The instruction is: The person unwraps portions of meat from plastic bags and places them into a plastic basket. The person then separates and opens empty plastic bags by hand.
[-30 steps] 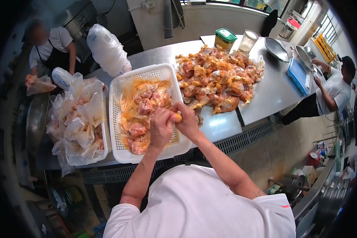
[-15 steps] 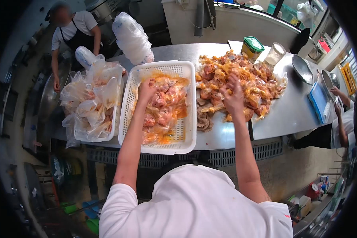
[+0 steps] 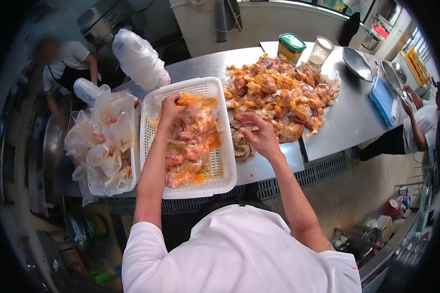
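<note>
In the head view my left hand (image 3: 171,110) is at the upper part of a white perforated basket (image 3: 231,168). Its fingers are closed on the top of a clear plastic bag of marinated meat (image 3: 195,132), with orange sauce showing through the plastic. Several such bags lie in the basket. My right hand (image 3: 260,134) hovers over the table just right of the basket, fingers apart, holding nothing. Beside it lies a crumpled grey-brown cloth (image 3: 243,146). Beyond that hand rises a big heap of bagged marinated meat (image 3: 286,95).
Left of my basket stands a second white container (image 3: 133,168) full of clear bags. A tall plastic-wrapped bundle (image 3: 141,58) is behind it. A green-lidded tub (image 3: 291,48), a clear jar (image 3: 321,51) and a blue tray (image 3: 384,101) are farther right. Co-workers stand at both sides.
My right hand has come away from the heap, down and left toward the basket. My left hand stays at the bags in the basket. The whole view has shifted slightly.
</note>
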Demonstrator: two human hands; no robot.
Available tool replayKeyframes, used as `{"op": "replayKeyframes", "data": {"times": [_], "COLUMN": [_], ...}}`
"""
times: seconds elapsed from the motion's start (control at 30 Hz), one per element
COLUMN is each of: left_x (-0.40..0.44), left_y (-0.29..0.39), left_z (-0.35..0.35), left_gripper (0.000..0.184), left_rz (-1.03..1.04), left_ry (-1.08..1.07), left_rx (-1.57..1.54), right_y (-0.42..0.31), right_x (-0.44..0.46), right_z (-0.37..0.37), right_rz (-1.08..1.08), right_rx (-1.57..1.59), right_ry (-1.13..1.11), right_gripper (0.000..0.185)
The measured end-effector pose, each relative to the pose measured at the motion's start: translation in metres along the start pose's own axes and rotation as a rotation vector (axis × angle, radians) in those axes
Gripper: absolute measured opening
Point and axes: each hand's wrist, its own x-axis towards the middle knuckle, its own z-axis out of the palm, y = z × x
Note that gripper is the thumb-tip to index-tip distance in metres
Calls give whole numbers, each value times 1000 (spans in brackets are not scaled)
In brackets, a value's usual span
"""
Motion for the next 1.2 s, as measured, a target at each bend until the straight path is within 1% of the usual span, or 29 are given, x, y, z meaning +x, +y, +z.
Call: {"op": "replayKeyframes", "data": {"times": [0.03,0.07,0.13,0.17,0.2,0.27,0.3,0.33,0.37,0.4,0.43,0.47,0.5,0.53,0.57,0.6,0.67,0.73,0.77,0.83,0.87,0.9,0.93,0.97,1.0,1.07,1.13,1.17,1.2], "left_x": [-9,-18,-33,-40,-48,-61,-65,-69,-72,-78,-83,-93,-102,-108,-110,-109,-109,-110,-110,-112,-114,-115,-115,-114,-111,-109,-105,-103,-106], "left_y": [16,28,58,71,83,98,93,85,78,77,67,56,48,48,46,45,43,45,48,62,71,71,70,70,73,82,98,107,111], "left_z": [-13,-23,-40,-44,-44,-43,-47,-51,-56,-66,-71,-74,-75,-76,-78,-80,-85,-100,-101,-100,-99,-98,-98,-98,-101,-106,-85,-71,-59], "left_gripper": [31,21,21,21,21,23,23,22,23,23,23,26,30,34,34,34,34,31,31,26,22,22,21,19,19,18,18,19,20], "left_rz": [48,72,93,113,109,149,142,135,128,117,109,74,39,249,244,283,324,76,77,103,211,213,229,244,244,11,54,98,17], "left_ry": [-28,-44,-40,-35,-33,-113,-109,-199,-290,-256,-249,-241,-233,-112,-111,-133,-151,-144,-143,148,86,87,12,-62,-61,89,20,-41,-151], "left_rx": [-77,-96,-180,-264,-262,-447,-445,-272,-98,37,34,-37,-105,-67,-64,-101,-140,-234,-236,-191,-186,-188,-120,-49,-46,-599,-635,-673,-594], "right_y": [-2,-11,-38,-46,-55,-52,-34,-31,-24,-26,-35,-42,-53,-62,-67,-72,-78,-80,-76,-68,-64,-67,-70,-73,-81,-93,-109,-110,-106], "right_x": [2,6,20,30,40,61,74,77,75,75,74,69,65,63,63,66,69,71,73,77,80,80,79,79,79,71,70,68,71], "right_z": [4,9,30,49,70,93,105,113,114,106,98,93,91,89,90,95,90,82,75,64,61,58,57,56,55,59,72,82,89], "right_rz": [4,8,-188,-188,-370,-553,-356,-158,-158,-113,-67,-86,-80,-204,-331,-432,-450,-466,-470,-470,-473,-477,-441,-446,-415,-365,-385,-391,-283], "right_rx": [-1,-1,-46,-44,-44,-38,-142,-245,-242,-228,-217,-172,-171,-199,-225,-299,-368,-439,-523,-607,-657,-707,-615,-616,-586,-546,-216,-146,2], "right_ry": [-33,-30,-43,-46,43,126,-15,-157,-166,-168,-176,-155,-167,-198,-223,-165,-163,-162,-203,-242,-233,-224,-175,-177,-132,-86,-41,-32,-140], "right_gripper": [52,52,56,56,56,57,52,48,48,42,37,23,23,18,13,12,12,12,10,9,8,6,6,6,6,8,6,7,8]}}
